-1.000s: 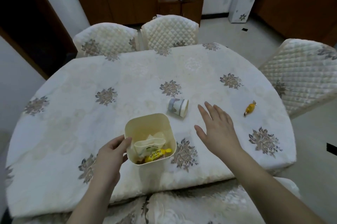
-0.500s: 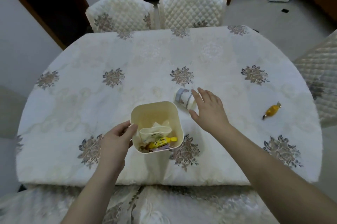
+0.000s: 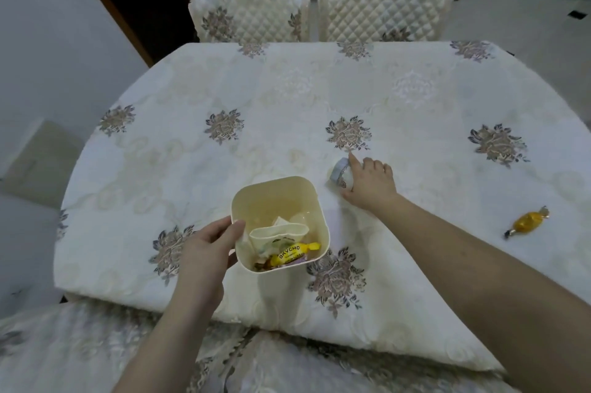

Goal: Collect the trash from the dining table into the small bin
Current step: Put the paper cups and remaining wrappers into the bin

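Now right hand [image 3: 371, 183] curls over small paper cup [image 3: 341, 172] lying on its side on dining table [image 3: 287, 98], fingers wrapped round cup, index straighter along far side, likely to lift it. Left hand [image 3: 208, 248] grips near-left rim of small bin [image 3: 307, 197], thumb at rim, probably steadying it for drop. Bin, just near-left of cup, holds wrappers. Yellow candy [image 3: 527, 223] sits well apart, far right, not yet collected.
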A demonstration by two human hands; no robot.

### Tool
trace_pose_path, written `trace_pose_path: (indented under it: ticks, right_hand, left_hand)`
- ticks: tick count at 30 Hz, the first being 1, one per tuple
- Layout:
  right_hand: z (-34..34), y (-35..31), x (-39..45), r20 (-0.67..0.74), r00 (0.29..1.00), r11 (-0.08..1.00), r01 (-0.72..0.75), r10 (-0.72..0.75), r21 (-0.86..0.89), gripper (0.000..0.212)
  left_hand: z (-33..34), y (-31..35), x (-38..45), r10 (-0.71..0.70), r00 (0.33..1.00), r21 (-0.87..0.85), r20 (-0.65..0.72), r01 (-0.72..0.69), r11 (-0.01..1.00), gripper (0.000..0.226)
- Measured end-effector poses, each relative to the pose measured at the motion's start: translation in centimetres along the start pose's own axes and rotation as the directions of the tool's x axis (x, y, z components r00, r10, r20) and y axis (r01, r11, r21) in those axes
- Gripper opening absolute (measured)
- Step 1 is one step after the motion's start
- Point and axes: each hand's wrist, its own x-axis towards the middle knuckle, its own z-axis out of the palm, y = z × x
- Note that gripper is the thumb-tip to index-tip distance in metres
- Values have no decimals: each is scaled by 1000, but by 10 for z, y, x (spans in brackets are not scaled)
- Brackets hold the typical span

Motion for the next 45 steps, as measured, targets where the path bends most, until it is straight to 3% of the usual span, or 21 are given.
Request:
trace_pose_path:
  ticks: [9,16,22,29,38,42,45]
  right_hand:
    - [7,-1,-1,-63,998,1000,9,-8,24,82]
    - [-28,-1,-51,-246,968,950,38,42,310,86]
    - [-97,-4,-134,-354,935,870,186,-14,457,89]
    - [-136,-44,-211,-378,879,889,393,-290,233,89]
    - [-137,-74,-239,-232,865,895,420,-445,-148,84]
    - [-139,-80,-243,-150,861,868,454,-486,-202,72]
    - [-137,-85,-245,-110,858,863,490,-502,-122,59]
  left_hand:
    - [-5,-3,-6,-7,1000,-7,4,7,1000,12]
    - [-11,1,-12,9,999,-17,31,-9,1000,12]
    - [-8,0,-17,-10,998,2,68,10,1000,16]
    - [2,-2,-26,14,988,33,151,-20,999,13]
    - [2,-6,-34,52,964,80,260,-75,994,27]
    - [2,-10,-36,39,958,71,285,-61,996,29]
    - [1,-11,-38,27,950,73,310,-52,996,24]
